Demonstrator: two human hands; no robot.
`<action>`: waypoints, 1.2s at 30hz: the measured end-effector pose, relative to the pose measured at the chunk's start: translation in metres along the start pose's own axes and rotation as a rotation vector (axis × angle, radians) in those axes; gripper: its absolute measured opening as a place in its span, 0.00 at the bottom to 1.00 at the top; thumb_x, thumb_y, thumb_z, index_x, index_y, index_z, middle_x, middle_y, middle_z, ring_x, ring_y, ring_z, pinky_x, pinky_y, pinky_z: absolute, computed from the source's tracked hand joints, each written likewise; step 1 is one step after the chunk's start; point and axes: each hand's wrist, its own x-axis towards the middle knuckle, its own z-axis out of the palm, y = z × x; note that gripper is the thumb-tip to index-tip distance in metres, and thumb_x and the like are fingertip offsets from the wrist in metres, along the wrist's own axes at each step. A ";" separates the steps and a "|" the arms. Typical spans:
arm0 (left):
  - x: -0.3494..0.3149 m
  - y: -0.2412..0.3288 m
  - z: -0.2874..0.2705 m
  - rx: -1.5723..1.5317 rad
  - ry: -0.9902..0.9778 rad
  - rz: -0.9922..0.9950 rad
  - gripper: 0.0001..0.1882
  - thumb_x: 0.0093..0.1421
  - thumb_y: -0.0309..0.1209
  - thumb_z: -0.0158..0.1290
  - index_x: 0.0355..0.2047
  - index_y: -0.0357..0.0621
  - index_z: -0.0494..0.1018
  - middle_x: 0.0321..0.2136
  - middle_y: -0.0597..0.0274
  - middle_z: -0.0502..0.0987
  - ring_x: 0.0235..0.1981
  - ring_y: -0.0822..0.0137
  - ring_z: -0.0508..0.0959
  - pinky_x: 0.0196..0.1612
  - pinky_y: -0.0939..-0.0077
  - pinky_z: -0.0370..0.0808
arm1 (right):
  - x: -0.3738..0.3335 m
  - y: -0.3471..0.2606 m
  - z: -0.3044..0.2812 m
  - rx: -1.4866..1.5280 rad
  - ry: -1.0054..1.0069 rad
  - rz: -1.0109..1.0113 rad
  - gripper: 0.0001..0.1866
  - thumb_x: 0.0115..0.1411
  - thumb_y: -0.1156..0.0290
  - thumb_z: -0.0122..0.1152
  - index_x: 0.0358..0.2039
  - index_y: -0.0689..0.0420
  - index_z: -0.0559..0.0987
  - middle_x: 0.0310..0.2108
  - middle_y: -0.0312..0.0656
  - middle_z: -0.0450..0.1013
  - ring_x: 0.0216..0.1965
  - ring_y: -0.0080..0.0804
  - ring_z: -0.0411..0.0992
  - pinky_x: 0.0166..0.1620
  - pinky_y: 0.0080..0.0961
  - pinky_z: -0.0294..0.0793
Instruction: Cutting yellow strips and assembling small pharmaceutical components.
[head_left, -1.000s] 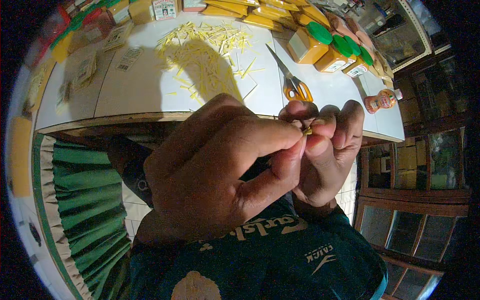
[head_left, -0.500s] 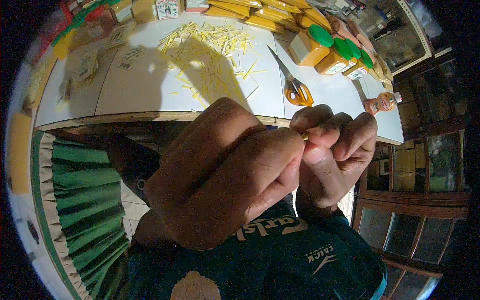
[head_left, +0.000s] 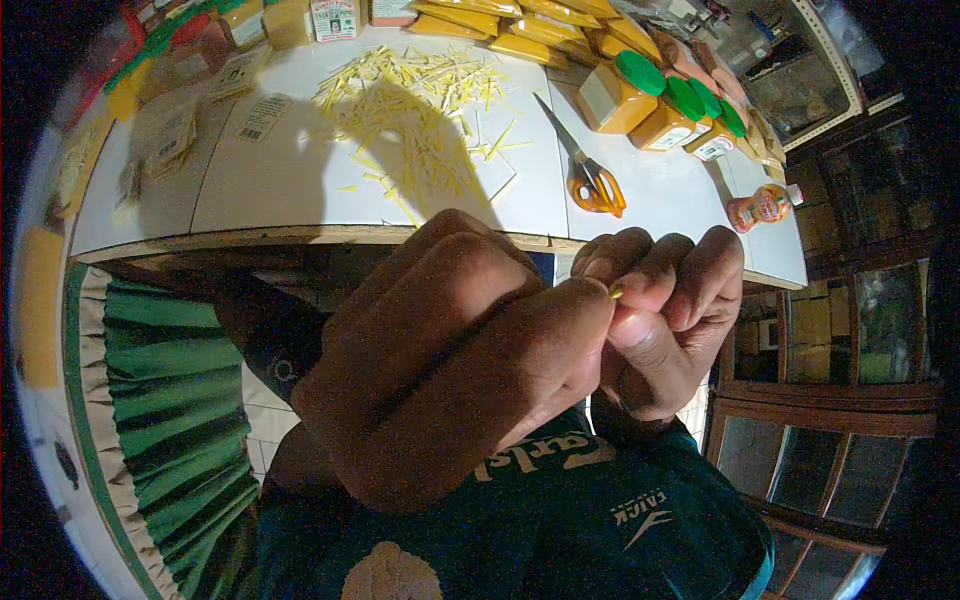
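My left hand (head_left: 455,365) and my right hand (head_left: 675,315) meet in front of my chest, short of the table's front edge. Between their fingertips a tiny yellow piece (head_left: 616,293) shows, pinched tight. Most of it is covered, so its full shape cannot be made out. The fingers of both hands are curled and closed. Beyond them, thin yellow and white strips (head_left: 430,80) lie in a loose heap on the white table (head_left: 270,190), partly under my shadow. Scissors with orange and black handles (head_left: 592,185) rest to the right of the heap.
Jars with green lids (head_left: 620,98) full of orange-brown contents stand at the back right. Yellow packets (head_left: 540,45) are piled at the back. A small bottle (head_left: 760,207) lies near the right edge. Clear labelled packets (head_left: 170,135) lie at left. A green pleated cloth (head_left: 165,370) hangs below.
Both hands have sunk slightly, still pressed together at the fingertips. A little more of the yellow piece catches the light.
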 end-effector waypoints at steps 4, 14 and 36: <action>0.000 0.003 0.001 -0.020 0.014 -0.020 0.16 0.42 0.16 0.60 0.33 0.42 0.72 0.24 0.58 0.71 0.19 0.64 0.73 0.21 0.75 0.72 | -0.001 -0.001 -0.001 0.018 -0.004 0.021 0.19 0.46 0.86 0.66 0.26 0.55 0.62 0.26 0.48 0.75 0.33 0.38 0.76 0.40 0.37 0.77; 0.000 0.002 -0.003 -0.048 -0.019 -0.040 0.15 0.43 0.16 0.59 0.32 0.42 0.71 0.23 0.58 0.72 0.20 0.63 0.74 0.22 0.74 0.72 | -0.005 -0.001 -0.001 -0.003 0.036 0.090 0.19 0.45 0.84 0.67 0.25 0.56 0.62 0.26 0.49 0.75 0.33 0.36 0.76 0.40 0.32 0.77; 0.000 -0.016 -0.017 -0.336 -0.275 -0.725 0.06 0.51 0.22 0.58 0.31 0.37 0.75 0.28 0.57 0.79 0.31 0.70 0.79 0.34 0.78 0.75 | 0.030 -0.011 -0.013 -0.665 -0.276 0.279 0.05 0.47 0.81 0.65 0.27 0.61 0.80 0.26 0.40 0.76 0.28 0.25 0.74 0.34 0.18 0.71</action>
